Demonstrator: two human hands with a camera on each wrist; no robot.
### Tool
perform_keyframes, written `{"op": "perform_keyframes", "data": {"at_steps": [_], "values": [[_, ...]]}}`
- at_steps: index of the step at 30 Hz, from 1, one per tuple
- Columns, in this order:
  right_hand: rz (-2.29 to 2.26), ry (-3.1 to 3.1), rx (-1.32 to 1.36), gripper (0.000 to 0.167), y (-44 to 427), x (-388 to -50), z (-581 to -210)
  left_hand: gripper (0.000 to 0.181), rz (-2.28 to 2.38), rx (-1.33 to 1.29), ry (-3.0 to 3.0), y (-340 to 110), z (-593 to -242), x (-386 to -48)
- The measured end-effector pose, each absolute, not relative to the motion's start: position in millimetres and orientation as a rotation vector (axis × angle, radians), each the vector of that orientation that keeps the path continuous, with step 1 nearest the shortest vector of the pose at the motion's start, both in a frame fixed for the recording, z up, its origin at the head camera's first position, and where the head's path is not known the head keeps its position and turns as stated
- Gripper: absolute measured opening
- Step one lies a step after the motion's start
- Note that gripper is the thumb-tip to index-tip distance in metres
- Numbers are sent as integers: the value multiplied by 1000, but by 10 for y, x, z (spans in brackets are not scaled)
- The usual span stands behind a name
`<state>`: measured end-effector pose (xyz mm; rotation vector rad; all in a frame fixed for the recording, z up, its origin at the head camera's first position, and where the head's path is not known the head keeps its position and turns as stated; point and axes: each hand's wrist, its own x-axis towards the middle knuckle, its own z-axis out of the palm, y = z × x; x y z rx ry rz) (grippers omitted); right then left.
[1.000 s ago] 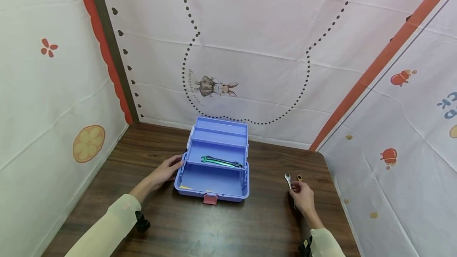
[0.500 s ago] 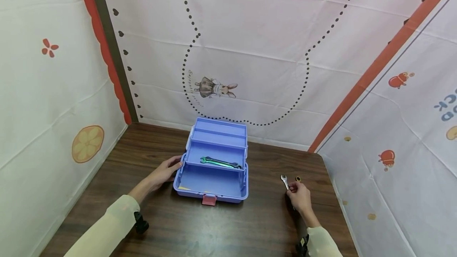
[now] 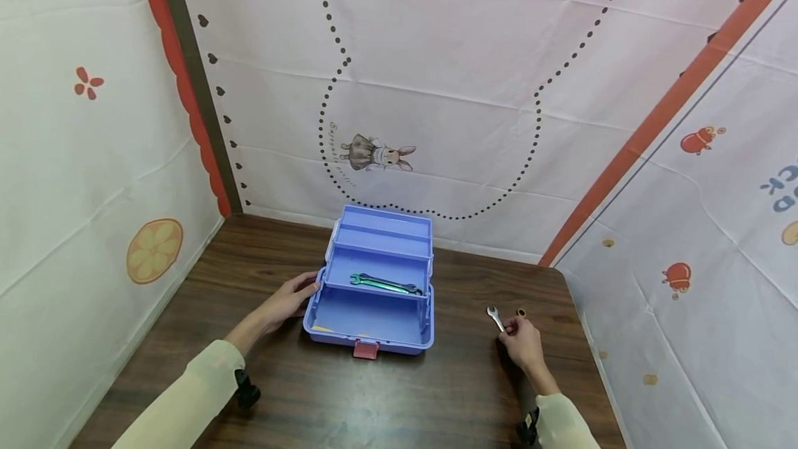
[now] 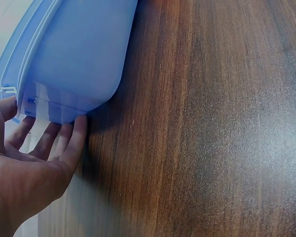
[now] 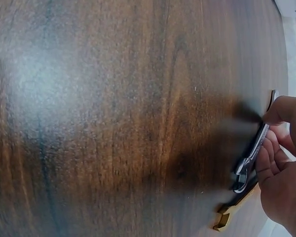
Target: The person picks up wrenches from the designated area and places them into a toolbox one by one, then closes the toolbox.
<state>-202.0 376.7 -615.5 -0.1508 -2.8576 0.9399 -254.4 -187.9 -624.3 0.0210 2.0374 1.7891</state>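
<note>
A blue toolbox [image 3: 374, 328] with raised trays stands on the table. My left hand [image 3: 288, 300] touches its left side; in the left wrist view the spread fingertips rest against the outer wall [image 4: 89, 54], with the thumb by the upper edge. On the lower tray lie a green wrench [image 3: 374, 283] and a dark wrench [image 3: 399, 286]. To the right, my right hand [image 3: 524, 344] pinches a silver wrench [image 3: 494, 314] between thumb and fingers. Beside it, a gold wrench [image 5: 224, 216] lies on the table, partly hidden by the hand.
Under everything is a brown wood-grain table [image 3: 268, 400]. A red latch [image 3: 366, 349] hangs at the toolbox front, and small yellow pieces [image 3: 322, 328] show inside its base. Printed white cloth walls [image 3: 436, 123] stand at the back and both sides.
My right hand has shifted slightly left with the silver wrench, whose open end now tilts further left, away from the gold wrench. The left hand and toolbox look unchanged.
</note>
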Motion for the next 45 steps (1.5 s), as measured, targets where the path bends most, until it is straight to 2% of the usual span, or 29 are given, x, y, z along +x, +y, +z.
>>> {"op": "perform_keyframes", "data": {"at_steps": [34,45], "values": [[973,-2773,-140,20,3780,-1974,-6290,69,1789,40,2044,-1877,-6233,-2528],[867,-2728,-51,21,3786,-2007,-6306,68,1788,56,2053,-1890,-6217,-2517]]}}
